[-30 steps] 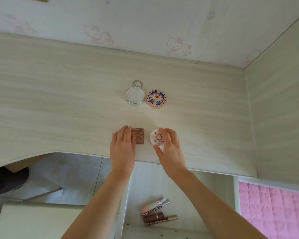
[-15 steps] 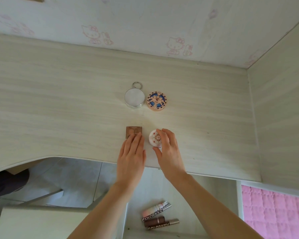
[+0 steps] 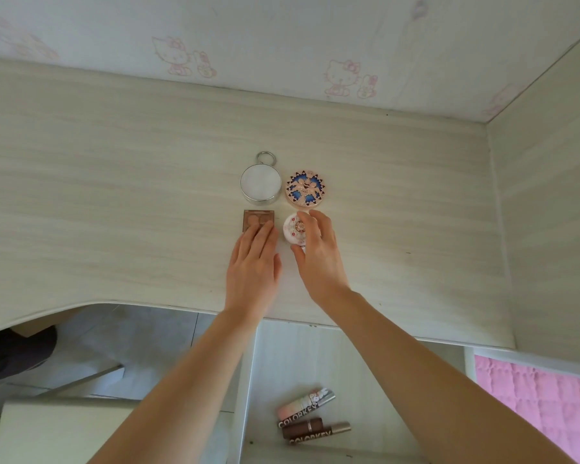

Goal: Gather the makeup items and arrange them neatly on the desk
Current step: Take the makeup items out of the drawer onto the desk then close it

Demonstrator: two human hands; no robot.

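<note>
On the pale wooden desk [image 3: 114, 195] stand a round silver tin with a ring [image 3: 260, 181] and, to its right, a round compact with a blue flower pattern [image 3: 304, 189]. Just below the tin lies a small brown square palette [image 3: 258, 218]; my left hand [image 3: 253, 266] lies flat with straight fingertips on its near edge. My right hand [image 3: 315, 256] holds a small white round compact [image 3: 294, 228] between thumb and curled fingers, below the blue one. The four items form a tight square.
Below the desk edge, an open white drawer [image 3: 315, 356] holds three Colorkey tubes [image 3: 310, 418]. A side panel [image 3: 549, 212] walls the desk on the right. A white stool [image 3: 64, 430] stands lower left, a pink quilt [image 3: 536, 396] lower right.
Both hands have pushed the brown palette and the white compact away from me, up to just below the silver tin and the blue compact. My left hand shifted from beside the palette to behind it.
</note>
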